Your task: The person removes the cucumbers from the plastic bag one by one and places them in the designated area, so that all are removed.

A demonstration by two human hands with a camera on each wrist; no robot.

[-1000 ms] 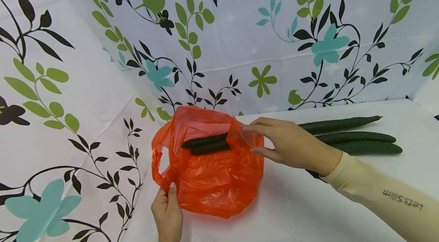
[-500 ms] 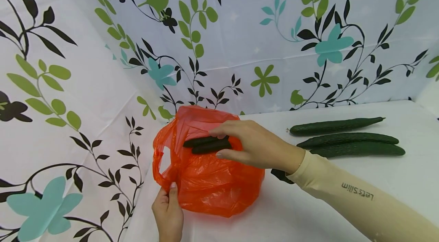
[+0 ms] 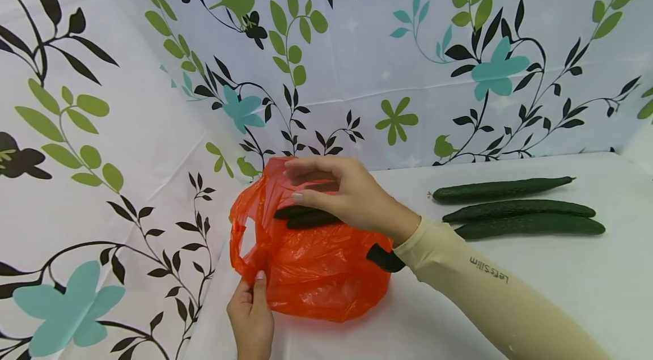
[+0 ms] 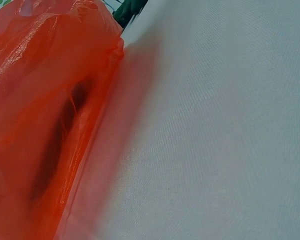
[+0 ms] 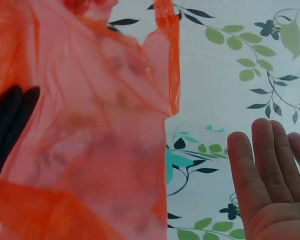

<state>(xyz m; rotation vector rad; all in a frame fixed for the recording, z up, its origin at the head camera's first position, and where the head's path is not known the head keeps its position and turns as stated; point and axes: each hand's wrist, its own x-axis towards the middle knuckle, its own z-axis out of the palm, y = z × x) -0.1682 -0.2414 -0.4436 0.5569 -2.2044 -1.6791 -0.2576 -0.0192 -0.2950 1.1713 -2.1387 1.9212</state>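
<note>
An orange-red plastic bag (image 3: 331, 280) lies on the white table with its mouth spread. Two dark green cucumbers (image 3: 312, 220) show inside it, partly behind my right hand. My left hand (image 3: 251, 314) pinches the bag's lower left edge near the handle loop, thumb on top. Over the bag's mouth hovers my right hand (image 3: 352, 195), its fingers extended and holding nothing. The right wrist view shows those fingers (image 5: 262, 165) straight, apart from the bag (image 5: 115, 150). In the left wrist view a dark long shape shows through the bag (image 4: 20, 130); the left hand is out of that view.
Three more long cucumbers lie side by side on the table's right: a far one (image 3: 502, 189), a middle one (image 3: 520, 210) and a near one (image 3: 535, 225). A leaf-patterned cloth (image 3: 347, 65) hangs behind and to the left of the white table (image 3: 459, 292).
My right hand has left the bag's right rim and moved left over its mouth, rising slightly. The cucumbers at right are now uncovered by the arm. My left hand keeps its pinch.
</note>
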